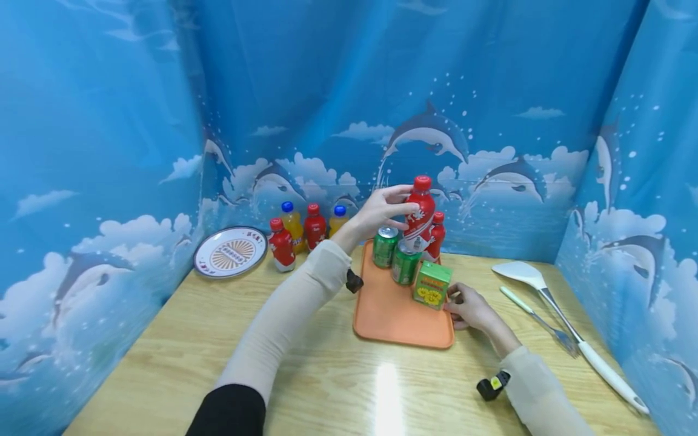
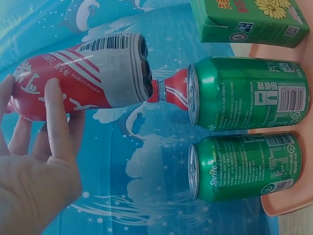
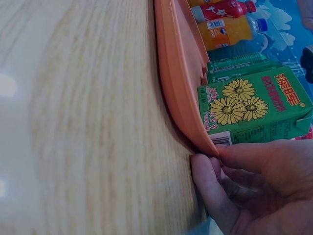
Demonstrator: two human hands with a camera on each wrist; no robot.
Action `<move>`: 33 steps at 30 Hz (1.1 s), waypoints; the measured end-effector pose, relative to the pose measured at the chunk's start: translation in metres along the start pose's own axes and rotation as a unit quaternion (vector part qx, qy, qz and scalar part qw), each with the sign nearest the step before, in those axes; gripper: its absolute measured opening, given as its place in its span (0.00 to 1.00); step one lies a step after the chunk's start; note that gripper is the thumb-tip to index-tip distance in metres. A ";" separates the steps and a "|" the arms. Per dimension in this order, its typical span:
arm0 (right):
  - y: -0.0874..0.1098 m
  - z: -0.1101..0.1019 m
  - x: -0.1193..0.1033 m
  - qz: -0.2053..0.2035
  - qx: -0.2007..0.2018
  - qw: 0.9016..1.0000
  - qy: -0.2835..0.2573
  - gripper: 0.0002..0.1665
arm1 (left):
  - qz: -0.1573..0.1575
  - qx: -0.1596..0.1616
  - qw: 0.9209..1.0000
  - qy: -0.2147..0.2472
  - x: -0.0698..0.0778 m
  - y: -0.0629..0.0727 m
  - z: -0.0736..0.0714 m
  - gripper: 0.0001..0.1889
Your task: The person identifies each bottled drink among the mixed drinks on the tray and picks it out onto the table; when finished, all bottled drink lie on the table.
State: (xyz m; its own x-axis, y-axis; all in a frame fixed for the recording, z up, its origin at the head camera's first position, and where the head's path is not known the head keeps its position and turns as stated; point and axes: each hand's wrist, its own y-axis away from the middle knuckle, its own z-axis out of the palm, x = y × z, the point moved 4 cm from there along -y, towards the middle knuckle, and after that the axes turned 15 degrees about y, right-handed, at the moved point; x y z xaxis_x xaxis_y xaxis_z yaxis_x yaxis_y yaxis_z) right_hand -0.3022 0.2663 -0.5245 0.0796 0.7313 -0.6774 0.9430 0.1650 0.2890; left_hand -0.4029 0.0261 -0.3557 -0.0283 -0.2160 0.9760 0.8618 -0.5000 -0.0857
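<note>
My left hand (image 1: pixel 376 213) grips a red-labelled cola bottle (image 1: pixel 420 209), upright and raised above the back of the orange tray (image 1: pixel 382 320). In the left wrist view the raised bottle's base (image 2: pixel 134 68) hangs free of the green Sprite cans. Those cans, one on the left (image 1: pixel 385 248) and one nearer the middle (image 1: pixel 405 265), stand on the tray. A second red bottle (image 1: pixel 437 236) stands behind them, partly hidden. A green drink carton (image 1: pixel 432 286) with yellow flowers stands at the tray's right side. Beside it my right hand (image 1: pixel 472 307) pinches the tray's rim (image 3: pixel 208 143).
Left of the tray stand red bottles (image 1: pixel 282 245) and orange drinks (image 1: pixel 292 227) with blue caps. A round plate (image 1: pixel 231 252) lies farther left. On the right lie a white-handled spatula (image 1: pixel 605 366) and a fork (image 1: pixel 561 339). A blue dolphin-print curtain surrounds the table.
</note>
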 end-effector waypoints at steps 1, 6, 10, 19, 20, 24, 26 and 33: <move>0.000 0.000 0.000 -0.001 0.000 1.000 -0.001 0.23 | -0.002 -0.002 1.000 0.003 0.001 0.001 -0.001 0.33; 0.000 -0.001 -0.002 0.002 -0.001 1.000 0.000 0.24 | -0.008 -0.007 1.000 0.015 0.007 0.010 -0.005 0.32; 0.001 -0.002 -0.003 0.002 -0.006 1.000 0.004 0.24 | -0.011 0.001 1.000 0.022 0.014 0.018 -0.013 0.33; 0.002 -0.003 -0.005 -0.004 -0.010 1.000 -0.006 0.23 | 0.012 0.042 0.999 0.020 0.027 0.040 -0.051 0.29; 0.001 -0.003 -0.005 -0.004 -0.010 1.000 -0.005 0.23 | 0.014 0.047 0.999 0.022 0.029 0.044 -0.055 0.29; 0.000 -0.002 -0.003 -0.010 -0.009 1.000 -0.001 0.23 | 0.021 0.070 0.997 0.028 0.035 0.057 -0.075 0.29; 0.000 -0.002 -0.003 -0.009 -0.009 1.000 0.001 0.23 | 0.019 0.084 0.996 0.022 0.036 0.063 -0.086 0.30; 0.001 -0.001 -0.003 0.006 -0.019 1.000 0.008 0.23 | 0.017 0.127 0.992 -0.006 0.034 0.084 -0.123 0.29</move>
State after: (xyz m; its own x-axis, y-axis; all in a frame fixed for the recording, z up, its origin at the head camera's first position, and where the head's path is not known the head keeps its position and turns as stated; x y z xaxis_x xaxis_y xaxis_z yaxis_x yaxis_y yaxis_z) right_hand -0.3024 0.2649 -0.5211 0.0859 0.7444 -0.6622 0.9290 0.1803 0.3232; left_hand -0.3934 -0.1262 -0.3538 0.0069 -0.2181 0.9759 0.9617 -0.2660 -0.0663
